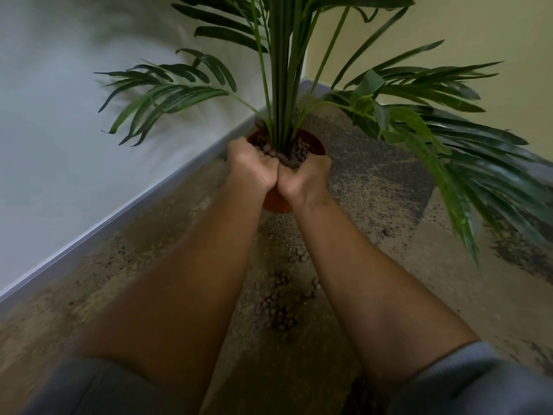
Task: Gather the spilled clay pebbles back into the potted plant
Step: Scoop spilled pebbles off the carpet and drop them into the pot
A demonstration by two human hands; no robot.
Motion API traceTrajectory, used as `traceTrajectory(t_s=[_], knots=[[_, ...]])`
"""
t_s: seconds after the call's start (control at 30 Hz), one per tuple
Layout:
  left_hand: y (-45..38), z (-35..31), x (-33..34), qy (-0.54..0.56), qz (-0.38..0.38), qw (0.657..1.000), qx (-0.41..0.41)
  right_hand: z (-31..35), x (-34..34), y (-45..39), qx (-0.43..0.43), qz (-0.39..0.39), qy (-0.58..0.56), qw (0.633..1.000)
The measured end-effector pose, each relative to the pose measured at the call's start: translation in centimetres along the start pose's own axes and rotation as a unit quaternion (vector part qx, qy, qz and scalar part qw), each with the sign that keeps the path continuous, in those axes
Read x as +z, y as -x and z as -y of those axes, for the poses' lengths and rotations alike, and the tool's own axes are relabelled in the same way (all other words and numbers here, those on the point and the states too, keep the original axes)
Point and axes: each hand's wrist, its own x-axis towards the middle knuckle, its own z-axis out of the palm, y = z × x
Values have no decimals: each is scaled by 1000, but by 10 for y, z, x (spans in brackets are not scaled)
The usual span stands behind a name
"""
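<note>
1. I see the floor [374,265], speckled brown, meeting two walls at a corner.
2. The potted plant [287,70] stands in that corner; its green fronds spread left and right.
3. The pot [314,142] is terracotta-coloured and upright, with pebbles inside around the stems.
4. My left hand [251,166] and right hand [302,178] are pressed together at the heels, cupped palm-up over the pot's near rim.
5. Both hands are half-curled, cradling clay pebbles [284,158] between them; neither is clenched.
6. More spilled pebbles [281,307] lie scattered on the floor between my forearms, apart from the pot.
</note>
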Motion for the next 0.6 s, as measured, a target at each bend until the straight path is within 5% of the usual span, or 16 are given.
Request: traceTrajectory(t_s=[0.13,0.33,0.47,0.6], knots=[[1,1,-7,25,-8,1000,-13,-5,-10,5,-9,19,-14,1000],[11,4,-29,56,-45,996,59,-10,-25,16,-19,-49,22,998],[13,12,-62,-24,-154,985,73,-13,-48,22,-38,-103,121,987],[6,29,-103,-142,-170,975,6,-10,-83,18,-50,-186,212,958]])
